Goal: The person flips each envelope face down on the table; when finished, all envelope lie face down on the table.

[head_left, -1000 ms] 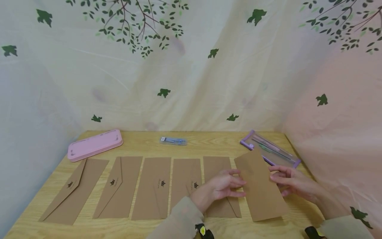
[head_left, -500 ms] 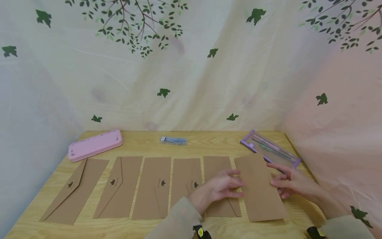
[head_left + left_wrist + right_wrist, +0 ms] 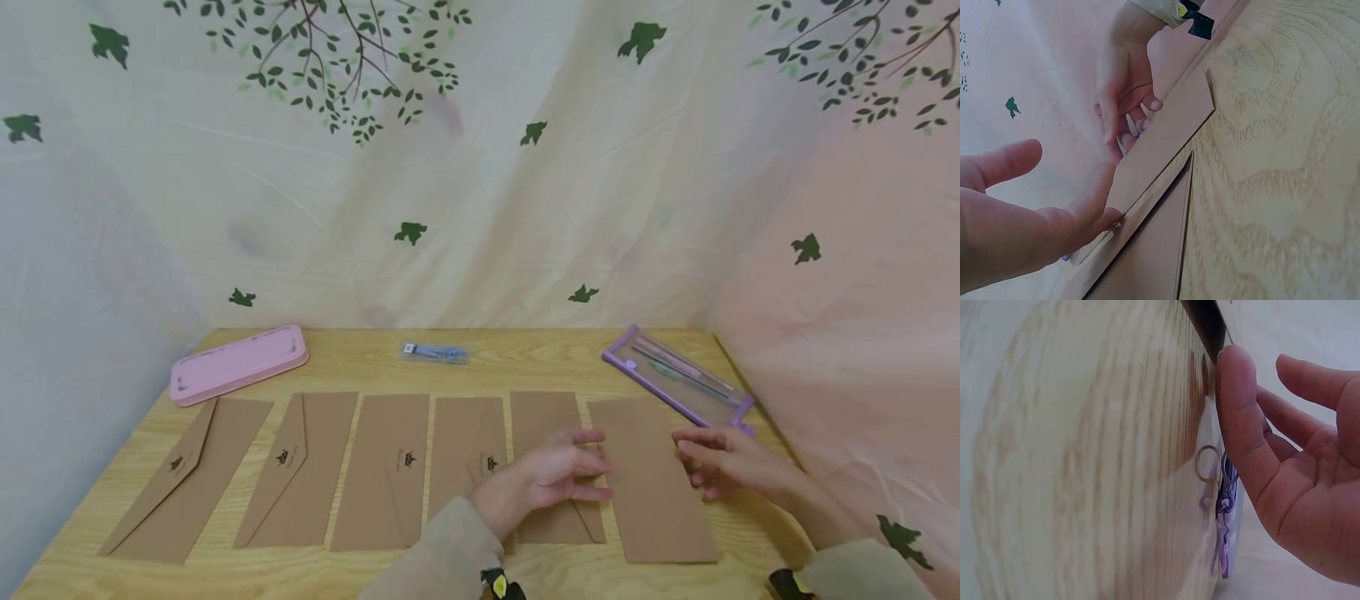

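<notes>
rightmost kraft envelope [image 3: 654, 492] lies long-ways near-to-far, smack between the left hand [image 3: 551, 473] and right hand [image 3: 733, 463], fingers on both loose, pinching nothing

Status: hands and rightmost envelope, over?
Left hand at left edge, right hand at right edge; neither gripping. Rightmost envelope on table, plain side up. Purple case beyond.

The fingers [image 3: 1241, 412] are bare, the sleeves [image 3: 438, 554] plain and pale beige; close to the sleeves' edges sit black wrist pieces [image 3: 1200, 25] bearing small yellow patches [image 3: 500, 587].
</notes>
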Tool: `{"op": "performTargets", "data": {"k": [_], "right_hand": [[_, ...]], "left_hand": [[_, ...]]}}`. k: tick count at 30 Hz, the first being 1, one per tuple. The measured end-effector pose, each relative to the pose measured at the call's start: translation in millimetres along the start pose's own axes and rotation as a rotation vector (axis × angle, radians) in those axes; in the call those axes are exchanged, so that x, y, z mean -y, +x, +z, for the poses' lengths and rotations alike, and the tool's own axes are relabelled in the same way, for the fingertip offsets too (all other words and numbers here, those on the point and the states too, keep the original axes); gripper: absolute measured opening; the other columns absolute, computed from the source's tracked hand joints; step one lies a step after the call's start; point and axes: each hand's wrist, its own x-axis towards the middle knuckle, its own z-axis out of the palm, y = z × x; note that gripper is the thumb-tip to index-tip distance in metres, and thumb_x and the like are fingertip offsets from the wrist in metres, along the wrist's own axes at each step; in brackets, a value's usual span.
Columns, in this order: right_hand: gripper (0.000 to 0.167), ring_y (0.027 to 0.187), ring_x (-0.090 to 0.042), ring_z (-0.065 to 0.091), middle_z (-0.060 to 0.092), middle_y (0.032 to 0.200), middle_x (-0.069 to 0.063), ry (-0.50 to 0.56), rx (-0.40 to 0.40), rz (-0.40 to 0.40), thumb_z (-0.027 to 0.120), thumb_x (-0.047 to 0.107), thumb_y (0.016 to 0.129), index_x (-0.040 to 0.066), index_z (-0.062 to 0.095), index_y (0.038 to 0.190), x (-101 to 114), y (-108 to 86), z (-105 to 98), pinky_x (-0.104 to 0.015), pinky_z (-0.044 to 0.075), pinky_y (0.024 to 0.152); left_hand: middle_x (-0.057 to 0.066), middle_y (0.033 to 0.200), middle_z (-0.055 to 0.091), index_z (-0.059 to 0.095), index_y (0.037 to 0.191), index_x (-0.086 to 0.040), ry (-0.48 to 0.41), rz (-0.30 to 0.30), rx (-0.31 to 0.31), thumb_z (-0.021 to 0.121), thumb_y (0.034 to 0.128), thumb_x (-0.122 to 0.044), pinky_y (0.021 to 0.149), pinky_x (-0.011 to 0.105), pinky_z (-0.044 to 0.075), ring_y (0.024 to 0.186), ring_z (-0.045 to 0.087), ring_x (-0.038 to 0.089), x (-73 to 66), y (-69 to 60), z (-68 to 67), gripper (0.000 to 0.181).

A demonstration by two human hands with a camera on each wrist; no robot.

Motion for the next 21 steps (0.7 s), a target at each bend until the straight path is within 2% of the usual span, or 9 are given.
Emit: {"op": "performTargets", "data": {"k": [10, 17, 21], "right_hand": [[0.063, 0.085, -0.021, 0.065, 0.06, 0.118, -0.013, -0.002, 0.055, -0.027, 0.047, 0.023, 0.11, -0.02, 0.023, 0.148, -4.3, -0.4, -4.0, -0.04, 0.062, 0.07], [0.064, 0.087, -0.022, 0.065, 0.058, 0.117, -0.014, -0.013, 0.05, -0.022, 0.046, 0.025, 0.11, -0.021, 0.023, 0.148, -2.7, -1.0, -3.3, -0.04, 0.062, 0.072], [0.064, 0.091, -0.023, 0.066, 0.059, 0.125, -0.015, -0.007, 0.031, -0.016, 0.047, 0.025, 0.11, -0.02, 0.024, 0.148, -1.9, -1.4, -2.5, -0.04, 0.062, 0.075]], "left_hand": [[0.031, 0.146, 0.039, 0.038, 0.149, 0.007, 0.007, 0.006, -0.003, 0.058, 0.0905, 0.013, 0.099, 0.06, 0.049, 0.134, 0.043, 0.042, 2.4, 0.9, -0.1, 0.063], [0.028, 0.145, 0.04, 0.036, 0.15, 0.007, -0.001, -0.003, 0.009, 0.058, 0.0909, 0.012, 0.1, 0.06, 0.048, 0.133, 0.045, 0.039, 2.7, 1.4, -0.4, 0.064], [0.028, 0.143, 0.042, 0.036, 0.151, 0.006, 0.0, -0.006, 0.01, 0.058, 0.0911, 0.011, 0.1, 0.06, 0.048, 0.134, 0.044, 0.04, 2.8, 2.1, -0.2, 0.064]]}}
